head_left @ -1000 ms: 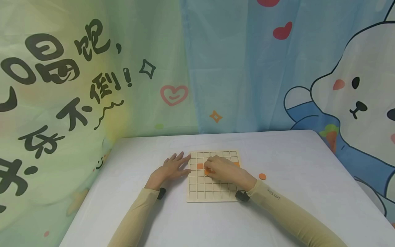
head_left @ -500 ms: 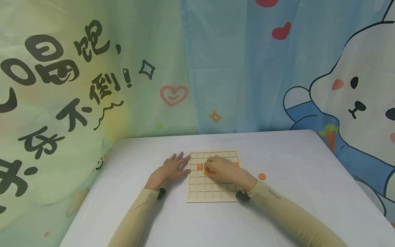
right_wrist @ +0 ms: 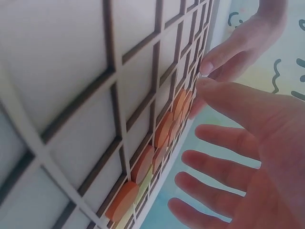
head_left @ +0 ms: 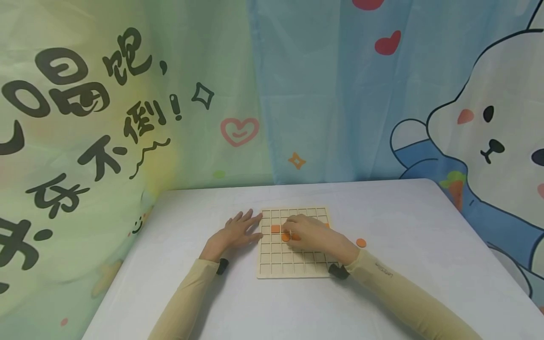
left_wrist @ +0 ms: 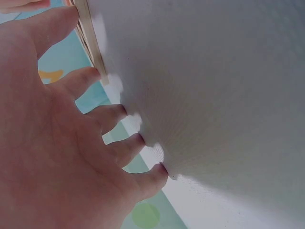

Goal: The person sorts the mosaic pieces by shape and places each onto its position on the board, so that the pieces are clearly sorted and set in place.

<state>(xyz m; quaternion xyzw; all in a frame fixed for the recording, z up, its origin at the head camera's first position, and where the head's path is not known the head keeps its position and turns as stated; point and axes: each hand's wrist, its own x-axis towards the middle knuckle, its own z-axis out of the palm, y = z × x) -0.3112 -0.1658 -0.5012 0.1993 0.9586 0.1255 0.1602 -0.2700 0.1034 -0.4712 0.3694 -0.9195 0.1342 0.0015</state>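
A light wooden grid board (head_left: pixel 276 270) lies on the table. My left hand (head_left: pixel 236 232) is spread flat at its left edge; in the left wrist view the thumb and index fingertip are right at the board's side (left_wrist: pixel 90 40). My right hand (head_left: pixel 312 232) is over the board's middle, fingers bent down beside an orange disc (head_left: pixel 285 237). In the right wrist view its thumb (right_wrist: pixel 224 98) and fingers are apart with nothing between them. Several orange discs (right_wrist: pixel 122 201) sit in a row of cells there, with more orange pieces behind. One orange square (head_left: pixel 275 229) shows left of the right hand.
A loose orange disc (head_left: pixel 361 242) lies on the white table (head_left: pixel 391 212) right of the board. Behind the table hangs a printed curtain (head_left: pixel 297 94). A dark wrist camera (head_left: pixel 338 271) sits low by the board's front right corner.
The right hand and forearm have shifted slightly right, and more of the orange disc by the thumb shows now. The left hand has kept its place.
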